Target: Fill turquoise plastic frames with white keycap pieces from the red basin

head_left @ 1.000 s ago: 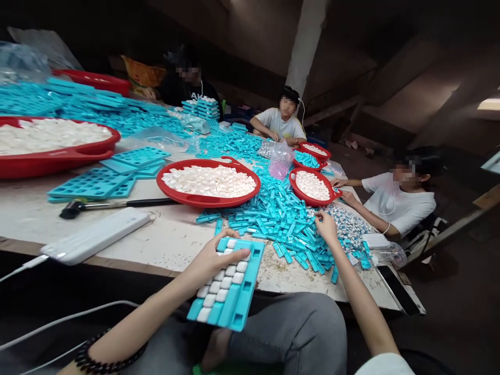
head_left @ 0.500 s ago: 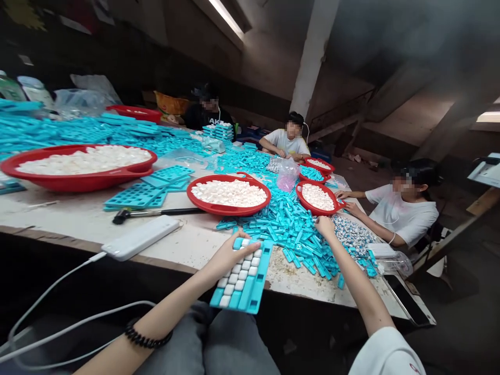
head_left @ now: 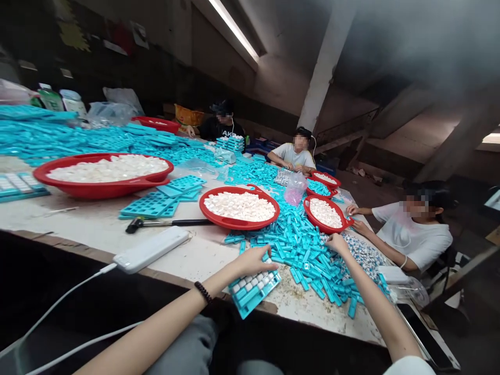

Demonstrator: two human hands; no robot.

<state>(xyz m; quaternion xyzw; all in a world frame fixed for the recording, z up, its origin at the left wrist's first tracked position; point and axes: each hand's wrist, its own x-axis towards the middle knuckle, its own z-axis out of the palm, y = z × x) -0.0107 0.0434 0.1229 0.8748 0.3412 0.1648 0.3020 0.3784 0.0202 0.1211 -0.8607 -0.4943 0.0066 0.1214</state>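
Observation:
My left hand [head_left: 252,262] grips a blue keyboard-like panel [head_left: 250,302] by its upper edge, thumb across the top. Rows of white square caps [head_left: 255,281] sit on the panel, which is tilted over the table's front edge. Out to the right, my right hand [head_left: 338,242] is closed, its fingertips down at a heap of small blue and white pieces [head_left: 357,255]. Whatever those fingers may hold is hidden. Between my hands spreads a pile of blue plastic pieces [head_left: 300,245]. A red bowl of white caps [head_left: 326,229] stands just beyond my right hand.
More red bowls of white pieces [head_left: 105,195] [head_left: 240,225] stand on the table. A hammer [head_left: 167,223], a white power bank [head_left: 152,250] with a cable and a phone [head_left: 424,336] lie near the edge. Several co-workers sit across and to the right, one co-worker's hand [head_left: 361,227] close to mine.
The view has shifted, so the table sits lower and further right. My left hand has tilted the panel and raised it nearer the table edge. My right hand stays at the heap.

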